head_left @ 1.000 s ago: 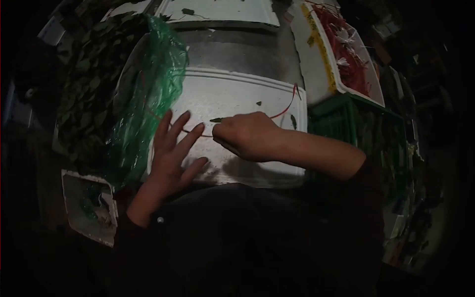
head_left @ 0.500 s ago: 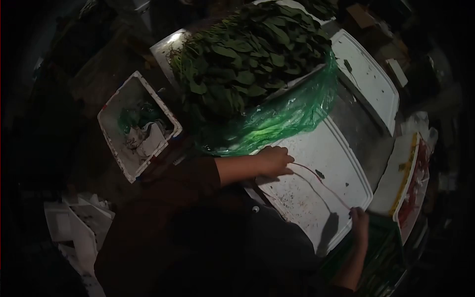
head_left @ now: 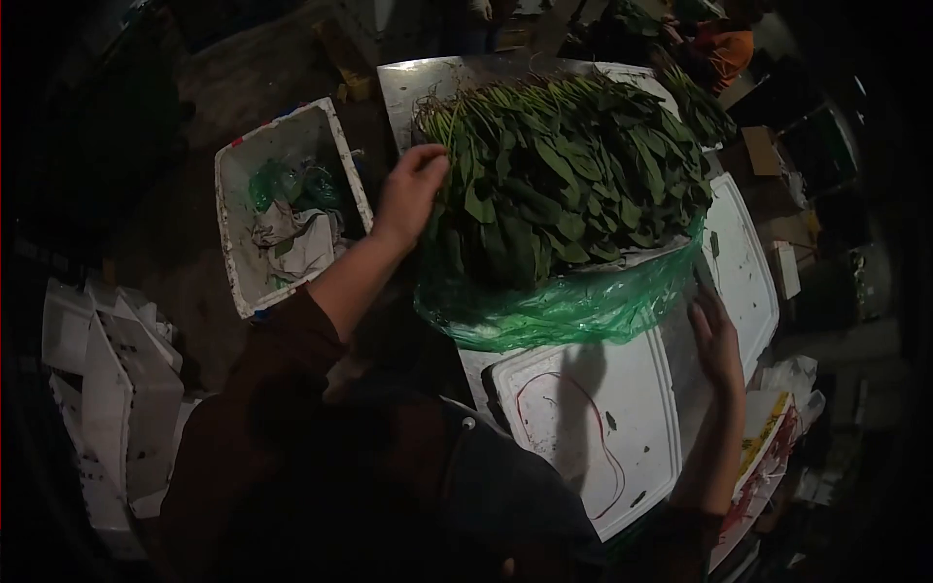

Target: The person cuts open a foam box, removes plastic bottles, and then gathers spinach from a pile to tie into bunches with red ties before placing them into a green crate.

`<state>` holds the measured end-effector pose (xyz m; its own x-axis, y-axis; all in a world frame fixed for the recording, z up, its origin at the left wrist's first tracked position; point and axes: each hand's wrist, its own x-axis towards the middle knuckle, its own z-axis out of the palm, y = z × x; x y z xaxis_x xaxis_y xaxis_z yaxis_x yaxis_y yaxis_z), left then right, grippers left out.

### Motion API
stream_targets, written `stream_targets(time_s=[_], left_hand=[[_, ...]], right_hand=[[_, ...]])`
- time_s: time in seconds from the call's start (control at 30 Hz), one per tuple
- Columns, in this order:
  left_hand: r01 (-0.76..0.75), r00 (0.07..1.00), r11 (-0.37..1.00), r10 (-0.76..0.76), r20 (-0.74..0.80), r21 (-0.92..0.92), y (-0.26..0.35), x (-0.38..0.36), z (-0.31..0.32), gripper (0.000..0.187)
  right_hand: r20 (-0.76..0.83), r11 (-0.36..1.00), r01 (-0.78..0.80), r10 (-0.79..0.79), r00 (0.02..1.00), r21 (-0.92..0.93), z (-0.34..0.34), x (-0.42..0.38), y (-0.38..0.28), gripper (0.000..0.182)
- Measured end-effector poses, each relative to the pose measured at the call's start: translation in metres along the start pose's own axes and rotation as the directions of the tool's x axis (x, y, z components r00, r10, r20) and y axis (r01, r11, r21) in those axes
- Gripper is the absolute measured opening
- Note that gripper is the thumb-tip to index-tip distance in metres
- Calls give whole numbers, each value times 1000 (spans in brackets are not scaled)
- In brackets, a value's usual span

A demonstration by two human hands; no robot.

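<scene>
A big heap of leafy green stems (head_left: pixel 564 175) lies on a green plastic sheet (head_left: pixel 544 311). My left hand (head_left: pixel 413 189) is at the heap's left edge by the stem ends, fingers bent toward the thumb; whether anything is between them is too dark to tell. On the right, my right hand (head_left: pixel 714 340) is raised beside the sheet's right end, fingers apart and holding nothing. A thin red string (head_left: pixel 604 442) lies in a loose curve on the white foam lid (head_left: pixel 554 418) nearest me, below the sheet.
To the left stands a foam box (head_left: pixel 228 233) with crumpled plastic and paper inside. White foam pieces (head_left: pixel 107 398) are stacked at lower left. Another white lid (head_left: pixel 743 262) lies at right, near a box holding red strings (head_left: pixel 763 486). A person in orange (head_left: pixel 731 56) is at the back.
Both hands have let go of the red string, which now lies on the lid. My left hand has moved up to the heap, my right hand up beside the sheet. The view has shifted.
</scene>
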<state>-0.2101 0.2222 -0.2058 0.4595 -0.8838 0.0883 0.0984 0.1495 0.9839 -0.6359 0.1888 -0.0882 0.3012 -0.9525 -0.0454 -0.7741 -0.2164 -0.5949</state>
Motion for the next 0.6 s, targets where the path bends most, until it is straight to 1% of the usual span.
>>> stream_targets(time_s=[0.03, 0.07, 0.1, 0.13, 0.17, 0.23, 0.27, 0.3, 0.33, 0.37, 0.4, 0.43, 0.47, 0.5, 0.57, 0.6], left_hand=[[112, 991, 994, -110, -75, 18, -12, 17, -17, 39], [178, 978, 983, -172, -117, 45, -20, 29, -26, 44], [242, 960, 968, -230, -158, 64, -26, 41, -33, 50], [277, 958, 959, -271, -97, 54, -37, 53, -41, 62], [264, 963, 964, -261, -74, 37, -47, 64, -40, 62], [375, 923, 925, -367, -116, 58, -63, 82, -40, 77], [367, 926, 929, -360, -109, 47, -64, 88, -38, 77], [427, 903, 901, -420, -93, 77, -66, 93, -33, 83], [487, 873, 867, -481, -79, 108, -70, 99, -31, 90], [449, 893, 877, -448, -45, 172, -89, 110, -32, 96], [455, 890, 875, -455, -42, 163, -85, 113, -30, 96], [503, 860, 838, -511, -19, 210, -72, 113, -23, 97], [552, 821, 793, -571, -3, 257, -63, 110, -18, 99], [567, 799, 773, -600, 39, 283, -60, 111, -18, 101], [509, 843, 815, -536, 29, 277, -75, 113, -15, 106], [509, 846, 824, -532, 29, 247, -71, 110, -15, 108]], right_hand=[[20, 989, 55, -58, 998, 139, 10, 31, -22, 44], [36, 988, 116, -120, 992, 99, 19, 57, -56, 46], [48, 970, 170, -181, 982, 175, 33, 86, -74, 48], [87, 969, 193, -208, 974, 155, 45, 109, -108, 50], [155, 959, 188, -223, 962, 213, 62, 143, -117, 55], [140, 970, 242, -237, 961, -17, 94, 189, -156, 63], [163, 966, 205, -179, 970, -160, 110, 213, -171, 67], [180, 940, 166, -115, 977, -299, 125, 234, -184, 70], [176, 936, 166, -115, 978, -310, 140, 250, -196, 70], [200, 900, 98, -12, 980, -425, 155, 263, -206, 71], [213, 844, 34, 96, 972, -536, 165, 274, -212, 72], [221, 838, 35, 103, 970, -545, 172, 283, -215, 72], [215, 790, 5, 160, 963, -613, 182, 289, -216, 73], [211, 735, -15, 215, 954, -678, 194, 294, -218, 74], [180, 731, -70, 257, 950, -678, 203, 293, -223, 75], [143, 713, -82, 250, 958, -696, 208, 296, -220, 75]])
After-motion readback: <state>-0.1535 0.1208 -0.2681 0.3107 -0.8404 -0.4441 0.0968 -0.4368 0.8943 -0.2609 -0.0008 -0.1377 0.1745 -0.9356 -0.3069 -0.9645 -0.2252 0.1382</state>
